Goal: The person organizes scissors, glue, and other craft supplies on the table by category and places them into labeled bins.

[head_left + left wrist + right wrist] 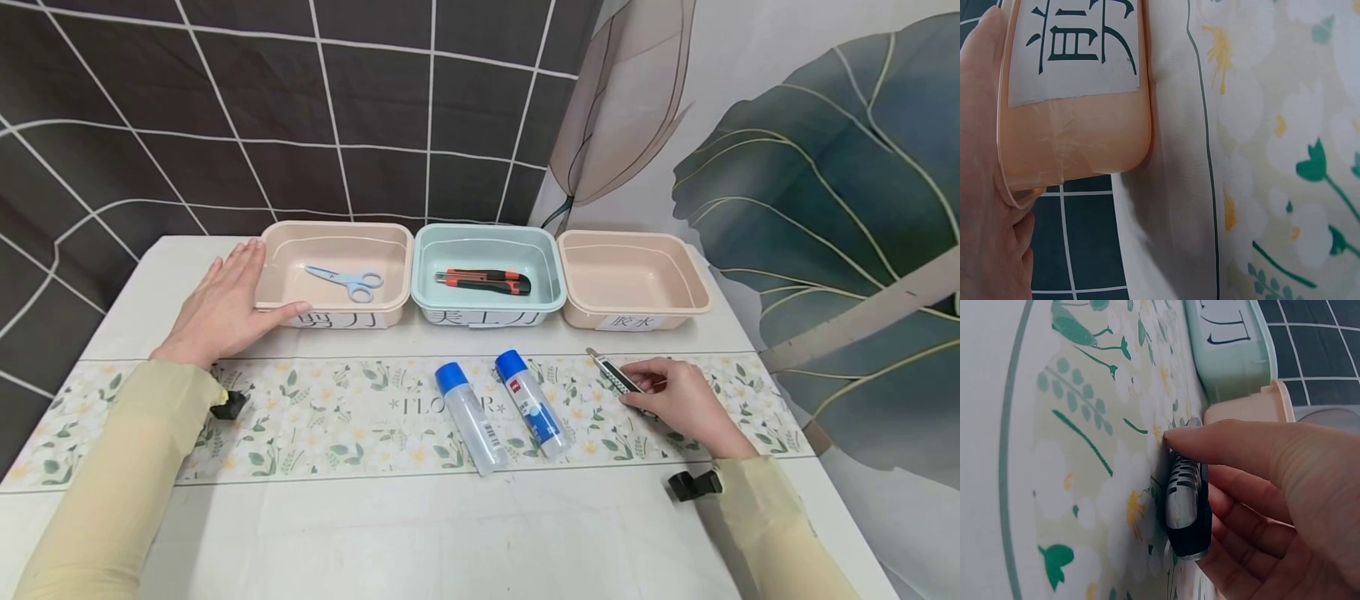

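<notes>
My left hand (225,304) rests with straight fingers against the left end of a pink bin (283,271), its thumb along the front rim. Light blue scissors (352,282) lie in that bin. In the right wrist view, my right hand (1310,481) pinches a black and silver utility knife (1182,500) between thumb and fingers, low over the flowered strip. The knife's tip points toward the bins in the head view. Two clear glue bottles with blue caps lie left of this hand: a plain one (474,425) and one with a blue label (536,412).
A light blue bin (422,287) in the middle of the row holds red and black utility knife pieces (487,282). To its right stands another pink bin (637,283) with a paper label. A dark gridded cloth (375,100) hangs behind the white table (375,533).
</notes>
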A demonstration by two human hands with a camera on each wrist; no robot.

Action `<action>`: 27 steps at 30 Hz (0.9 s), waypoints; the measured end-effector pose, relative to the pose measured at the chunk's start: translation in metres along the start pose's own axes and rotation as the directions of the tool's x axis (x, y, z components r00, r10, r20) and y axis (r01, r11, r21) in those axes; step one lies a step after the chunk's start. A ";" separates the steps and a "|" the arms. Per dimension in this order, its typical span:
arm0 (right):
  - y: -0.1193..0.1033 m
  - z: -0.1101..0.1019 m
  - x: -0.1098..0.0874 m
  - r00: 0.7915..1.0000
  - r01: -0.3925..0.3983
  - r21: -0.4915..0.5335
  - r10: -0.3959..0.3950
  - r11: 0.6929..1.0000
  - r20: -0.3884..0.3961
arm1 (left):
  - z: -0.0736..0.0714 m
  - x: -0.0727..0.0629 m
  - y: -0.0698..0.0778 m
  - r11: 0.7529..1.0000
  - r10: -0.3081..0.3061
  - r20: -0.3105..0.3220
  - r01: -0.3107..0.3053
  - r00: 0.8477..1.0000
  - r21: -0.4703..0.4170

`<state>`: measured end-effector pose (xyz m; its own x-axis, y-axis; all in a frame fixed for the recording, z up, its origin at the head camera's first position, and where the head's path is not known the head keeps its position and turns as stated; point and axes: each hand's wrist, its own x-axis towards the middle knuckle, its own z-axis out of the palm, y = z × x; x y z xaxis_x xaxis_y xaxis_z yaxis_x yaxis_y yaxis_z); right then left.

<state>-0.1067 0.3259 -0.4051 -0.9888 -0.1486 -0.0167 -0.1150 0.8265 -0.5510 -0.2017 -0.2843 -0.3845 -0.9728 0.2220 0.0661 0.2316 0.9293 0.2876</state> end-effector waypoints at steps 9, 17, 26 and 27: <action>-0.001 0.001 0.000 1.000 -0.008 -0.018 0.008 1.000 -0.018 | -0.001 0.000 0.001 1.000 0.005 0.005 -0.005 1.000 0.001; 0.000 0.002 0.000 0.999 0.008 -0.011 -0.009 1.000 -0.034 | -0.002 0.000 -0.001 1.000 0.003 0.005 -0.003 1.000 -0.002; -0.003 -0.003 -0.002 0.995 0.057 -0.004 -0.057 0.998 -0.083 | -0.001 0.000 0.000 1.000 0.004 0.001 -0.004 1.000 -0.008; -0.004 -0.004 -0.002 0.995 0.059 -0.003 -0.059 0.998 -0.084 | -0.001 0.000 0.000 1.000 0.004 0.001 -0.004 1.000 -0.006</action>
<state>-0.1046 0.3254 -0.3994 -0.9848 -0.1512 0.0858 -0.1734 0.8179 -0.5486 -0.2017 -0.2844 -0.3839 -0.9720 0.2257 0.0661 0.2351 0.9266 0.2935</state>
